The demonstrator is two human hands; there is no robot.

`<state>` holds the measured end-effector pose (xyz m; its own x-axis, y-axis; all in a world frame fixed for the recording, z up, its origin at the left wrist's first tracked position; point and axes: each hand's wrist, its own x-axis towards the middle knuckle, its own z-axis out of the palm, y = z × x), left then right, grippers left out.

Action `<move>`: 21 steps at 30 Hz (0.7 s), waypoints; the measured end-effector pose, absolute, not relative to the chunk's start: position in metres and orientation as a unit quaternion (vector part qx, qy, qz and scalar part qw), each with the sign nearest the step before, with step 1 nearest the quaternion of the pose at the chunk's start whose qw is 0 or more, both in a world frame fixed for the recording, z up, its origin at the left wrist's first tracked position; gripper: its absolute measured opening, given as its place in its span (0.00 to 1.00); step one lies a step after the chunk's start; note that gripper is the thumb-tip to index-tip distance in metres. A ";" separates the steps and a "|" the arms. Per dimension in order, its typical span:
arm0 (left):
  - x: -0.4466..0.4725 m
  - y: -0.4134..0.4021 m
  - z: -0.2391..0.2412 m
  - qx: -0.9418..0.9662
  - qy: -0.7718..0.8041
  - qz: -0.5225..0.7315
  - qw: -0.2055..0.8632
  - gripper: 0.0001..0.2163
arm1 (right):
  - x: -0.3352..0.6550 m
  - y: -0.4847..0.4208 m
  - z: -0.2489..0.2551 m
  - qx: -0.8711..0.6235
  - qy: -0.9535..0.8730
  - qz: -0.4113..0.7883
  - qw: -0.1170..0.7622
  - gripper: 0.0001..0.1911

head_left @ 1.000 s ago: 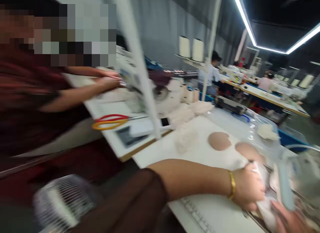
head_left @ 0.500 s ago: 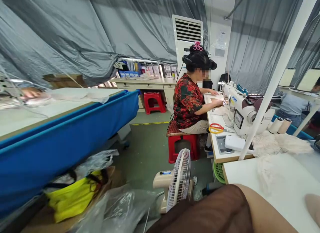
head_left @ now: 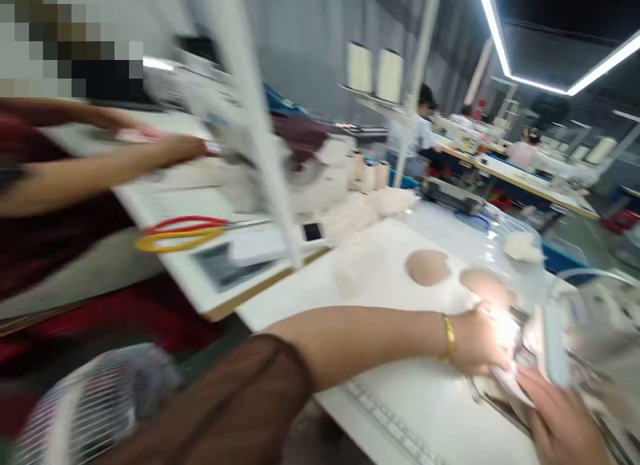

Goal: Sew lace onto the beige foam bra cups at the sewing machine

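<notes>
My left hand point(head_left: 477, 342), with a gold bangle at the wrist, rests on a white table point(head_left: 400, 398) and presses on pale fabric point(head_left: 505, 378) by a sewing machine point(head_left: 555, 345). Its fingers look bent onto the cloth, but motion blur smears them. My right hand point(head_left: 565, 418) lies at the bottom right with fingers stretched flat over the same fabric. Two beige padded cups point(head_left: 427, 266) lie on the table just beyond my left hand. The whole picture is blurred.
A co-worker in a red top point(head_left: 45, 212) sits at the left, hands at another sewing machine point(head_left: 280, 158). Red and yellow scissors point(head_left: 180, 233) lie on that table. A white pole point(head_left: 260, 138) rises between the tables. A floor fan point(head_left: 95, 412) stands bottom left. More workers sit far back.
The view swung away to the left half a second ago, then back to the table. My hands are again on the pale fabric by the machine, about where they were one second ago.
</notes>
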<state>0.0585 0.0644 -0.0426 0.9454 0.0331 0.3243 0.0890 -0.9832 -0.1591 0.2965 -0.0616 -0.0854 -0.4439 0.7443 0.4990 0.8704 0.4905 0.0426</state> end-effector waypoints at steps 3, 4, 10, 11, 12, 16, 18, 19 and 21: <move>0.055 0.075 -0.047 -0.974 -0.013 -0.228 0.006 0.04 | 0.280 -0.065 -0.069 -0.525 -0.816 -0.142 0.195 0.25; 0.054 0.079 -0.049 -0.972 -0.007 -0.235 -0.011 0.04 | 0.275 -0.062 -0.066 -0.531 -0.817 -0.131 0.186 0.25; 0.052 0.075 -0.039 -0.978 -0.012 -0.206 -0.020 0.11 | 0.270 -0.058 -0.066 -0.584 -0.784 -0.091 0.186 0.25; 0.052 0.073 -0.035 -0.979 -0.019 -0.201 -0.017 0.11 | 0.270 -0.060 -0.067 -0.588 -0.783 -0.086 0.185 0.24; 0.051 0.071 -0.032 -0.980 -0.025 -0.199 -0.013 0.10 | 0.270 -0.060 -0.068 -0.589 -0.783 -0.082 0.185 0.24; 0.049 0.072 -0.028 -0.980 -0.023 -0.200 -0.005 0.08 | 0.267 -0.059 -0.068 -0.576 -0.791 -0.080 0.192 0.26; 0.049 0.074 -0.029 -0.979 -0.018 -0.202 -0.001 0.08 | 0.266 -0.057 -0.068 -0.573 -0.791 -0.081 0.197 0.26; 0.049 0.075 -0.030 -0.979 -0.017 -0.203 0.000 0.08 | 0.266 -0.057 -0.069 -0.574 -0.790 -0.081 0.198 0.26; 0.050 0.076 -0.031 -0.979 -0.017 -0.205 0.002 0.08 | 0.266 -0.057 -0.070 -0.580 -0.786 -0.082 0.199 0.26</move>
<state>0.0497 0.0761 -0.0315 0.9151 0.0325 0.4020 0.0340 -0.9994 0.0033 0.2663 -0.0574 -0.0704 -0.2479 0.8785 0.4084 0.9439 0.3139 -0.1022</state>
